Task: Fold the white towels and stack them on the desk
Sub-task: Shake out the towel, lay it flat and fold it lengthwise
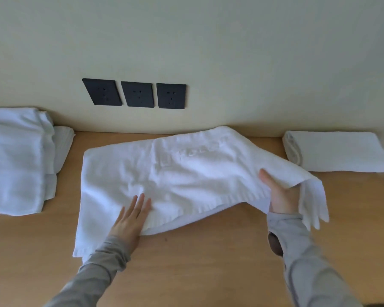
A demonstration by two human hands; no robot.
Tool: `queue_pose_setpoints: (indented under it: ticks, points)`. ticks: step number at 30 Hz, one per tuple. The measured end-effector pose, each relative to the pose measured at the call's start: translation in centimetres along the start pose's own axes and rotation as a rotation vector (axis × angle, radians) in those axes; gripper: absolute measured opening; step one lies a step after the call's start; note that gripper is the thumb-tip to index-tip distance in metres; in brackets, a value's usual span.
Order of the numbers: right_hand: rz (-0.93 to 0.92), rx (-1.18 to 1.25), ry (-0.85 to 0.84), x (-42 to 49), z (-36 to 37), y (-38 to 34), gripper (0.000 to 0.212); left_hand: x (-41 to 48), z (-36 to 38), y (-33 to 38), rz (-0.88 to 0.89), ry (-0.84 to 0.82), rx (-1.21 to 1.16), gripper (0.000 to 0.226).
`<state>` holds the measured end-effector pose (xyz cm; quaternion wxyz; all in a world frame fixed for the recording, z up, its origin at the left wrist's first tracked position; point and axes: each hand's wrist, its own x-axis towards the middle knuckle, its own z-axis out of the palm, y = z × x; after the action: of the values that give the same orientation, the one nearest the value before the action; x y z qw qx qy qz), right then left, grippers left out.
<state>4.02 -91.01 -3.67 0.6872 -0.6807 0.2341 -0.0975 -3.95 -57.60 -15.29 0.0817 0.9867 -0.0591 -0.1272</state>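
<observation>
**Grey sleeves [302, 251] reaching in, a fold half made**

Nearest my view, both forearms are stretching over the bare wood of the table [197, 273]. I am watching the left hand [131, 218] pressing flat on the near edge of the white towel [175, 173]. Its fingers [140, 202] are lying straight and close together, seemingly pinning the cloth so it is not sliding. The right hand [282, 196] is gripping the towel's raised right edge, thumb on top, the other fingers hidden beneath the cloth. I judge it is carrying that side over toward the left. The towel is lying mid-table, its far edge reaching the wall [231, 52] below three black sockets [138, 94]. A folded towel [341, 151] is waiting at the far right, and a looser pile of towels [16, 162] is sitting at the left.
</observation>
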Motion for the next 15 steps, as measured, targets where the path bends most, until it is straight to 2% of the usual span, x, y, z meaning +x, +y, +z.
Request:
queue_pose_setpoints:
  ticks: [2, 4, 7, 9, 11, 13, 15]
  points:
    - [-0.115, -0.014, -0.016, -1.4, -1.4, 0.4, 0.056, -0.5, -0.7, 0.0, 0.015, 0.087, -0.026, 0.096]
    - [-0.087, -0.057, -0.043, -3.3, -3.7, 3.2, 0.06, -1.3, -0.9, -0.4, 0.092, 0.15, 0.06, 0.106]
    - [0.276, -0.071, 0.051, -6.6, -6.1, 9.1, 0.046, -2.6, -0.3, -1.3, 0.155, 0.104, 0.222, 0.12]
    - [0.517, 0.11, 0.176, -7.9, -7.3, 12.5, 0.047, -3.1, 0.5, -1.4, 0.13, 0.066, 0.226, 0.122]
    - [0.723, 0.24, 0.249, -8.5, -7.6, 13.8, 0.028, -3.6, 1.6, -1.3, 0.07, -0.014, 0.145, 0.116]
    - [0.832, 0.233, 0.252, -8.7, -7.5, 14.3, 0.026, -4.2, 2.5, -1.6, 0.03, -0.111, 0.082, 0.1]
    - [0.868, 0.169, 0.247, -9.3, -6.6, 14.4, 0.037, -4.3, 2.8, -1.7, 0.033, -0.162, 0.061, 0.101]
